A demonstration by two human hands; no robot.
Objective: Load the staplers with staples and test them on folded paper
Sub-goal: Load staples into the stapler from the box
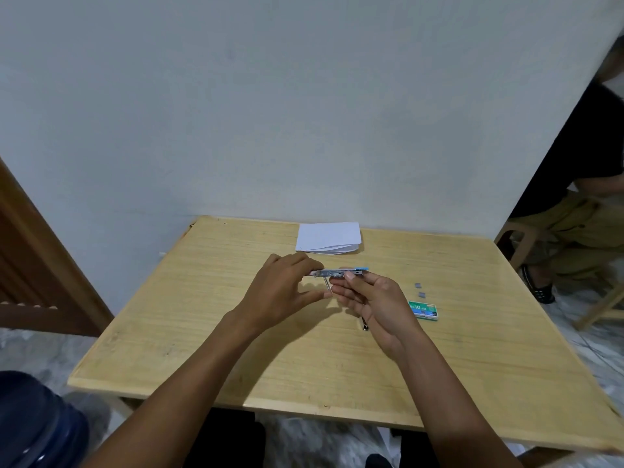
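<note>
The small grey metal stapler with a pale blue plastic top (339, 273) is held level above the middle of the pale, grained wooden table (236, 349), a thin steel rod (327, 286) slanting down from its underside. The left hand (283, 292) pinches its left end while the right hand (374, 305) grips its right half with curled fingers. Beyond lies the folded white paper (328, 238) (its layered edges fanned), and right of the hands sit the green cardboard staple box (423, 310) and two short grey staple strips (418, 285).

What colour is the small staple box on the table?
The small rectangular staple box is green; the head view shows it.
</note>
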